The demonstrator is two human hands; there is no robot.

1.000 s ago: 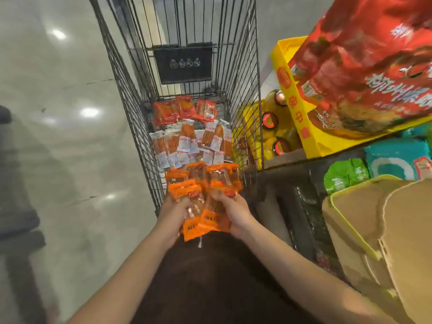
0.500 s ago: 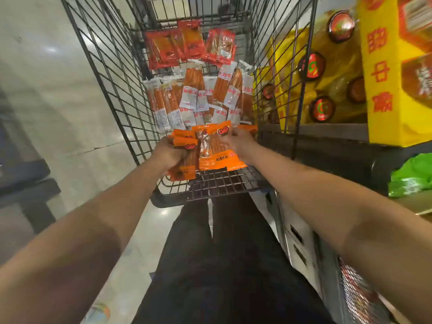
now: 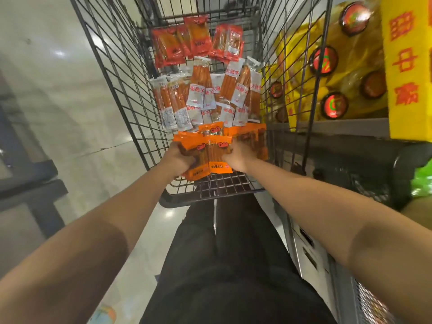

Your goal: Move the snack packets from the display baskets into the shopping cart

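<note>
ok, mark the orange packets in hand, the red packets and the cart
orange packets (image 3: 214,148): head view, top of held bundle
red packets (image 3: 197,39): head view, middle packet at far end
shopping cart (image 3: 112,73): head view, left wire wall

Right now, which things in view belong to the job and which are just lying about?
Job: orange packets, held by left hand and right hand; white-label packets; red packets; shopping cart.
Lying about: yellow bagged goods, yellow box, green bag.
</note>
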